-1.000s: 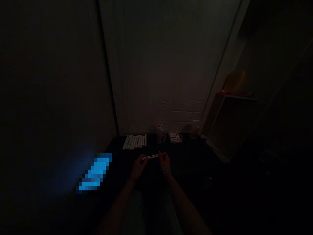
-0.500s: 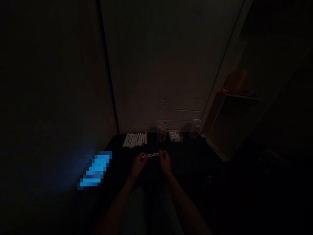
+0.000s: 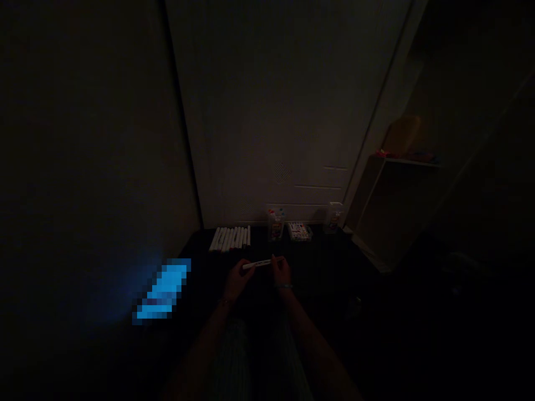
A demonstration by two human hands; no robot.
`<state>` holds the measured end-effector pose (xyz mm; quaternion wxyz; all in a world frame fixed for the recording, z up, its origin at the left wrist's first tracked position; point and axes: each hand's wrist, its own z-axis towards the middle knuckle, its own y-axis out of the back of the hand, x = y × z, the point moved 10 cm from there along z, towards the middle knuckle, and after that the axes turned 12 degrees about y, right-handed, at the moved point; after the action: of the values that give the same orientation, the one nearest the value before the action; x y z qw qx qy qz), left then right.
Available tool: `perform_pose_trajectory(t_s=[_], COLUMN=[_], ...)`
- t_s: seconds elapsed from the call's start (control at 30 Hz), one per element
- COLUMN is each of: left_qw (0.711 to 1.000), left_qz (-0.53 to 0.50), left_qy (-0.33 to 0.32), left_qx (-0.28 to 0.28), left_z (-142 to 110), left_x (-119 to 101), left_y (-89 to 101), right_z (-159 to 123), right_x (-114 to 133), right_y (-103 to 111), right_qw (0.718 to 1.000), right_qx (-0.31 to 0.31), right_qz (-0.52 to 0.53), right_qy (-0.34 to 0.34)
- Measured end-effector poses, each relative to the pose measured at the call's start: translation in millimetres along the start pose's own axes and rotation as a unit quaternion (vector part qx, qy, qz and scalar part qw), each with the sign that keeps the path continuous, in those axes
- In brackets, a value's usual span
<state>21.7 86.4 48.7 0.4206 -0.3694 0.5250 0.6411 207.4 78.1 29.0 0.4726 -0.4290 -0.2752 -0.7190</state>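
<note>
A white marker [image 3: 262, 263] with dark print on its barrel lies nearly level between my two hands, above the dark table. My left hand [image 3: 239, 277] is closed round its left end, and my right hand [image 3: 281, 271] pinches the right end. Beyond my left hand, several white markers [image 3: 230, 239] lie side by side in a row. Past my right hand stands a clear case [image 3: 276, 225] with a few markers in it. Beside that sits a clear box full of markers [image 3: 300, 231], their ends facing up. The dim light hides the finer detail of my fingers.
A second clear case [image 3: 333, 218] stands at the table's back right. On the left glows a blurred blue screen [image 3: 164, 291]. A pale panel [image 3: 276, 122] rises behind the table [image 3: 321, 273], and a cabinet [image 3: 401, 189] stands at the right.
Both hands stay on the marker in almost the same place. A little more of the marker's left end shows by my left fingers. The view has shifted slightly.
</note>
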Motion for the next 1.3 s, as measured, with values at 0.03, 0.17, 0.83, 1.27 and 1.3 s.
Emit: perform_pose_trajectory(t_s=[0.03,0.17,0.83,1.27,1.3], left_qw=[1.000,1.000,1.000,1.000,1.000], left_qz=[0.000,-0.002,0.009,0.008,0.010], left_qy=[-0.001,-0.007,-0.009,-0.008,-0.005], left_qx=[-0.002,0.004,0.018,0.012,0.008], left_z=[0.3,0.0,0.8,-0.1,0.1], left_x=[0.3,0.2,3.3,1.8,2.5], left_y=[-0.2,-1.8,-0.9,-1.7,-0.7], right_z=[0.0,0.4,0.6,0.3,0.2], right_x=[-0.3,-1.4,-0.9,0.4,0.4], right_y=[-0.2,2.3,1.8,1.8,2.0], right_qw=[1.000,1.000,1.000,1.000,1.000], right_qx=[0.000,-0.014,-0.011,-0.012,-0.014], right_qz=[0.002,-0.004,0.000,0.004,0.006], right_qy=[0.000,-0.001,-0.008,-0.003,-0.004])
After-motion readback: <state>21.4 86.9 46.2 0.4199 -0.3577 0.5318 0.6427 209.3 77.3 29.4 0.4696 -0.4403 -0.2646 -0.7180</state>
